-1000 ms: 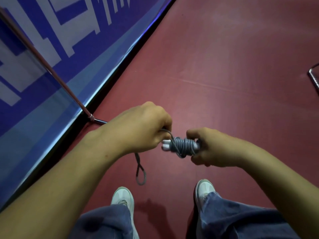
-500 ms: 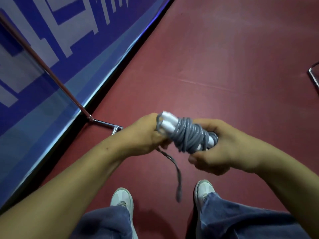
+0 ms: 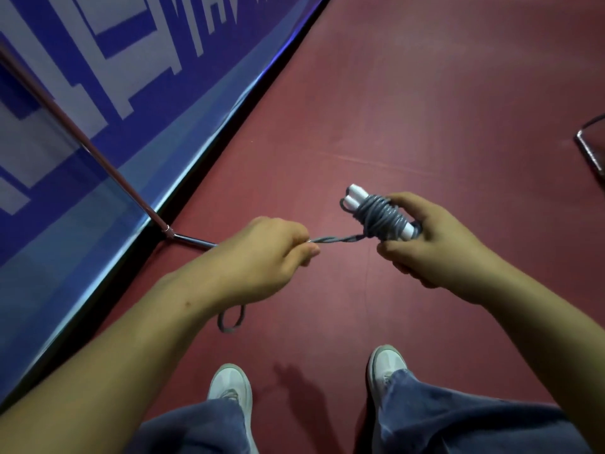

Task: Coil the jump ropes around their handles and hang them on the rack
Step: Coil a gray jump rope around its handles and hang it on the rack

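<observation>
Above the dark-red floor (image 3: 425,109), your right hand (image 3: 435,244) grips the two white plastic handles (image 3: 357,194), wrapped w/ coiled grey jump rope (image 3: 381,217). Left of it, your left hand (image 3: 262,253) pinches the taut twisted rope end; a loop hangs below that wrist.

Sports hall: red court floor (image 3: 425,93), blue barrier (image 3: 82,204)
</observation>
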Demonstrator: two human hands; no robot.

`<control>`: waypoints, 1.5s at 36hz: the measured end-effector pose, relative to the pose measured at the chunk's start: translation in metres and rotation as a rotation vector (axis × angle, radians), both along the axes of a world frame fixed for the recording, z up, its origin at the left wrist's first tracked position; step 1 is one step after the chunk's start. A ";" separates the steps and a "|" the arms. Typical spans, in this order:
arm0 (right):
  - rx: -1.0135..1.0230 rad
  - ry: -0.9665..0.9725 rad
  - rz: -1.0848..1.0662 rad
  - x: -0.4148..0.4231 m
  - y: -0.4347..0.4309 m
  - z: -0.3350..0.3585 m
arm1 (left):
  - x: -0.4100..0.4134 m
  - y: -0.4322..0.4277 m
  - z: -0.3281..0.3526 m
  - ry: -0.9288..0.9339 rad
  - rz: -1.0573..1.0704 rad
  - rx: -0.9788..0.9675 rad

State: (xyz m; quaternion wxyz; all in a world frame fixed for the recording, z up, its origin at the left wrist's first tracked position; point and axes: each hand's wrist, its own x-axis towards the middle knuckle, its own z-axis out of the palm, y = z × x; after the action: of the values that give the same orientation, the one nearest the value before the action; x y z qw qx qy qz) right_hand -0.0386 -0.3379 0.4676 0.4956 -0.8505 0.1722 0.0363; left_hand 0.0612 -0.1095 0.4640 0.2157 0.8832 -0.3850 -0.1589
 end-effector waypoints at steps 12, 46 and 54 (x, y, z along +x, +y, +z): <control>-0.105 0.335 0.474 -0.002 0.021 -0.005 | 0.018 0.008 -0.001 -0.339 -0.158 -0.269; 0.418 -0.132 0.072 -0.003 0.038 -0.009 | -0.009 0.004 0.016 0.102 0.010 -0.167; 0.020 -0.195 0.180 -0.005 0.056 -0.022 | -0.015 0.002 0.008 0.006 0.136 -0.140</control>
State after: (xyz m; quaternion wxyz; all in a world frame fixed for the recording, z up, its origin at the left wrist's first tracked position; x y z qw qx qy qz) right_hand -0.0432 -0.2818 0.4460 0.5133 -0.8570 0.0456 -0.0004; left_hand 0.0461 -0.1079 0.4715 0.2882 0.8895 -0.3339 -0.1194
